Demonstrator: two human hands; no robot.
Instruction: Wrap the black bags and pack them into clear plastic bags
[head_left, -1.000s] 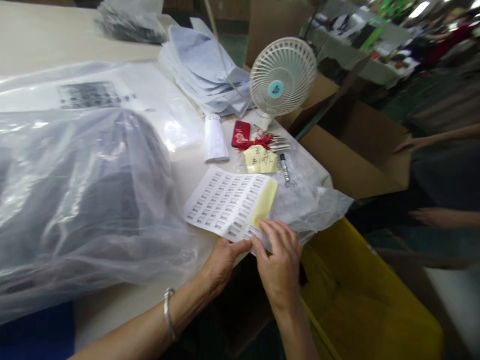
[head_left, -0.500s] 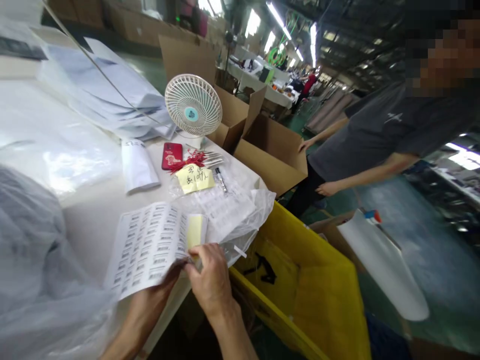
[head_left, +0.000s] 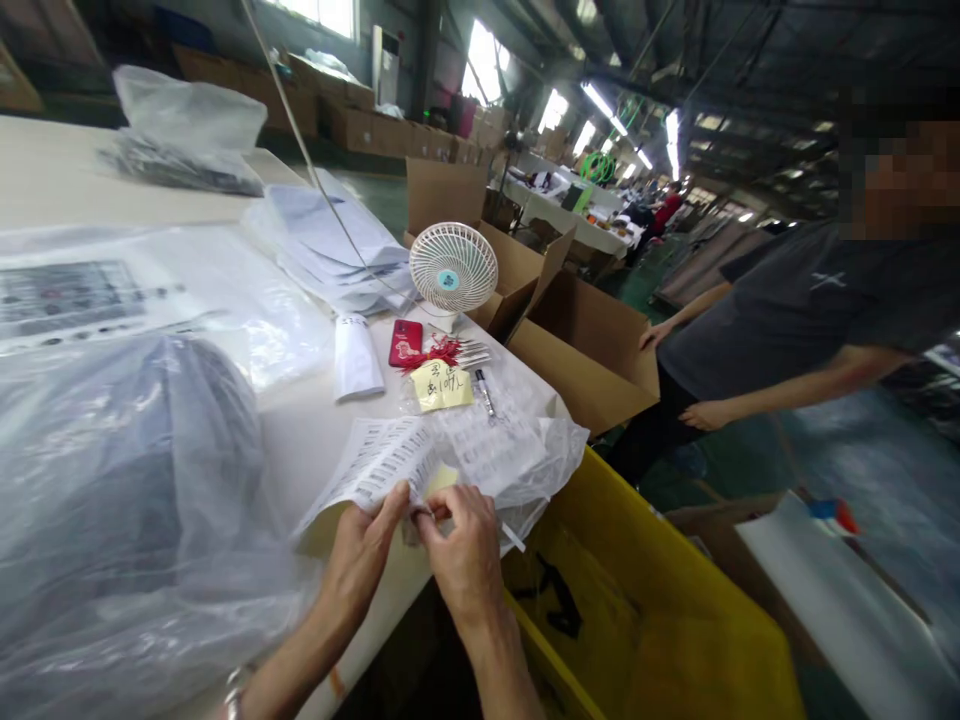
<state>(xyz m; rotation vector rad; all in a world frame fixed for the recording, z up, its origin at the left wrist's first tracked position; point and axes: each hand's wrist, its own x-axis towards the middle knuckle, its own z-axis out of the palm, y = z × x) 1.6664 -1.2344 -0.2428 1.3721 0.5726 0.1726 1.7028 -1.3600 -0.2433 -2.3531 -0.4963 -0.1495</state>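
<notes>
Near the table's front edge, a sheet of barcode labels (head_left: 382, 455) is pinched in my left hand (head_left: 367, 545), thumb on top, with its lower part bent over. My right hand (head_left: 465, 545) is closed at the sheet's right edge, its fingertips pressed together there; a yellow strip (head_left: 441, 478) shows just beyond them. What exactly lies between the right fingertips is too small to make out. To the left bulges a clear plastic bag (head_left: 165, 480) with something dark inside. Past the sheet lie a yellow handwritten note (head_left: 442, 386), a marker pen (head_left: 484, 392) and printed sheets in plastic (head_left: 495, 450).
A small white fan (head_left: 454, 268), a red phone-like case (head_left: 406, 343), red-corded tags (head_left: 442, 352) and stacked white papers (head_left: 337, 240) stand farther back. A yellow bin (head_left: 720, 610) adjoins the table's right side. Beyond are an open carton (head_left: 585, 345) and a standing person (head_left: 802, 300).
The view has swung left, bringing more tabletop and the bagged item into sight. My left thumb has come up over the sheet, which now bends more. My right hand stays at its right edge.
</notes>
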